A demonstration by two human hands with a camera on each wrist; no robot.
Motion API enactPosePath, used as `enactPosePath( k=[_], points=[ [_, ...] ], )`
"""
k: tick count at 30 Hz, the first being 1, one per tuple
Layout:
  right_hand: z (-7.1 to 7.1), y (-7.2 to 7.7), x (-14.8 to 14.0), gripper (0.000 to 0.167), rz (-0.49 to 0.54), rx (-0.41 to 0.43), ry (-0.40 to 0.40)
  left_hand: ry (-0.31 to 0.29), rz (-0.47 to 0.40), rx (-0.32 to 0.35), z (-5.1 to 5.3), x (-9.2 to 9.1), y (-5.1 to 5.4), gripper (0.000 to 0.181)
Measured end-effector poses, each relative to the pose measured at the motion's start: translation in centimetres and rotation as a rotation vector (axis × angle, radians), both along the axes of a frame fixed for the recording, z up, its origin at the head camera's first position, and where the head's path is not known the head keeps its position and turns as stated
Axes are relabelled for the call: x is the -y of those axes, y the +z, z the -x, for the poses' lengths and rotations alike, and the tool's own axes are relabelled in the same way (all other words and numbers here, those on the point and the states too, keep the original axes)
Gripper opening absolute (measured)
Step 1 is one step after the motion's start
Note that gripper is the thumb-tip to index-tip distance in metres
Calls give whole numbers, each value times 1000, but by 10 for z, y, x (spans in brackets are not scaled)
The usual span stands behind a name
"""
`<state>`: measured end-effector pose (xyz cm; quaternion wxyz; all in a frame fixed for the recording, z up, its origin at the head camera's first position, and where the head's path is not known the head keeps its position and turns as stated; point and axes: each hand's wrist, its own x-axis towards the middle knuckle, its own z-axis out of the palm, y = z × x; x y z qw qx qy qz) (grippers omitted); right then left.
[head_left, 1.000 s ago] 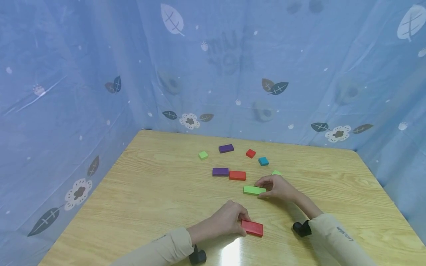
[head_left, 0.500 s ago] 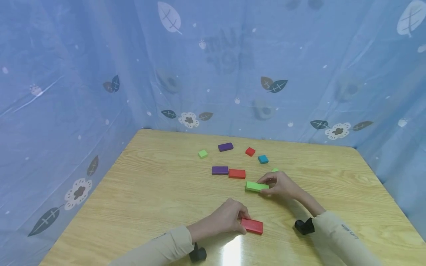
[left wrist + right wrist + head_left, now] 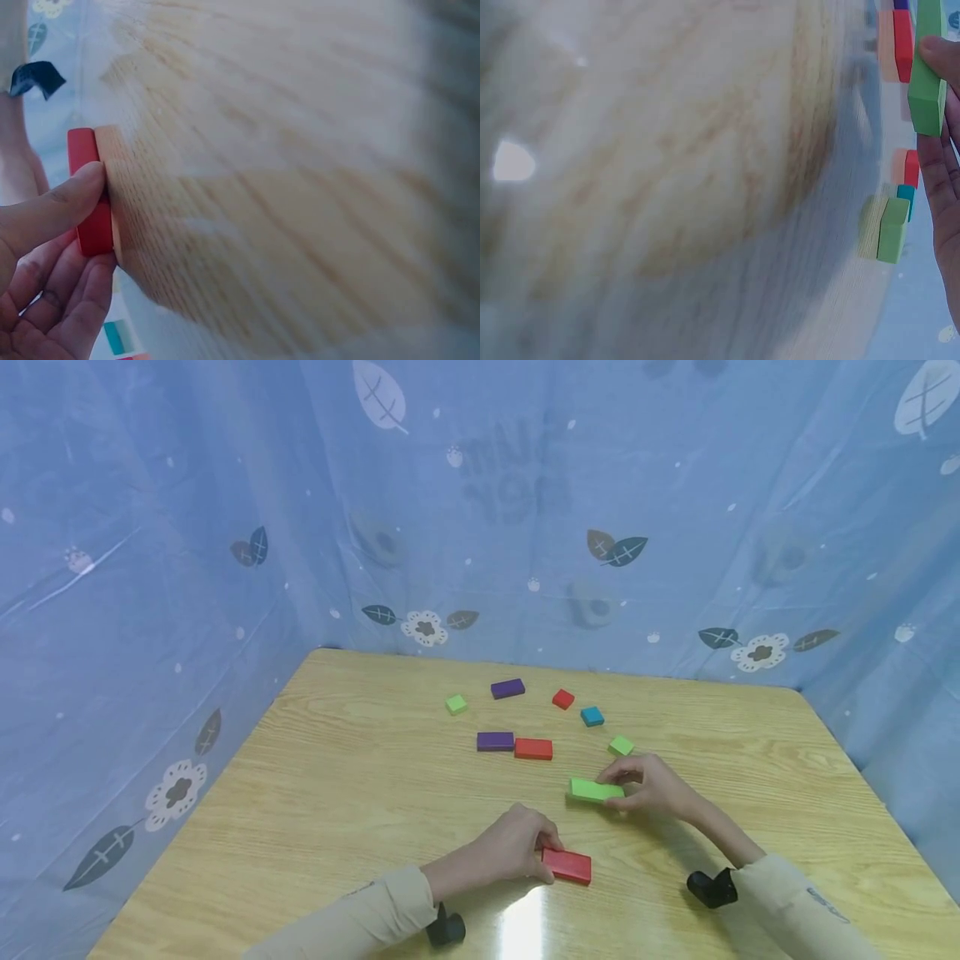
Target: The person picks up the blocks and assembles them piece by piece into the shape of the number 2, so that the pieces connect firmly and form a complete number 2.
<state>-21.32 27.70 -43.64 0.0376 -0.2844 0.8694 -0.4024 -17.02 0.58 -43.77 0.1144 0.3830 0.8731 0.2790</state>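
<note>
Near the table's front, my left hand [image 3: 513, 845] pinches the left end of a red rectangular block [image 3: 567, 866] that lies on the wood. The left wrist view shows the thumb on one face of that red block [image 3: 93, 229] and fingers at the other side. Farther back and to the right, my right hand [image 3: 651, 787] grips a long green block [image 3: 592, 790] by its right end. Its shadow and the right wrist view suggest the green block [image 3: 928, 105] is slightly off the table. A small green block [image 3: 621, 746] lies just beyond the right hand.
A purple block [image 3: 495, 742] and another red block [image 3: 533, 749] lie end to end behind the hands. Farther back are a second purple block [image 3: 507, 688], a light green square block [image 3: 456, 704], a small red block [image 3: 563, 699] and a blue block [image 3: 592, 717]. A blue curtain [image 3: 480, 527] surrounds the table [image 3: 360, 760].
My right hand has moved right with the long green block, and the small green block behind it shows more fully. The left hand and its red block stay in place.
</note>
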Motion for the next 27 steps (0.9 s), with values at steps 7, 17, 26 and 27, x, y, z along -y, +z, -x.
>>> enactPosePath(
  k=[7,17,26,27],
  points=[
    [-13,1,-5,22,-9,-14,6,-4,-10,-5,0,0,2,27],
    [-30,4,-11,21,30,26,20,6,-13,0,0,1,1,29],
    [-45,2,-12,21,32,57,18,7,-7,2,0,0,1,29],
    [-47,2,-12,21,31,57,18,6,-3,0,0,0,1,29]
  ],
)
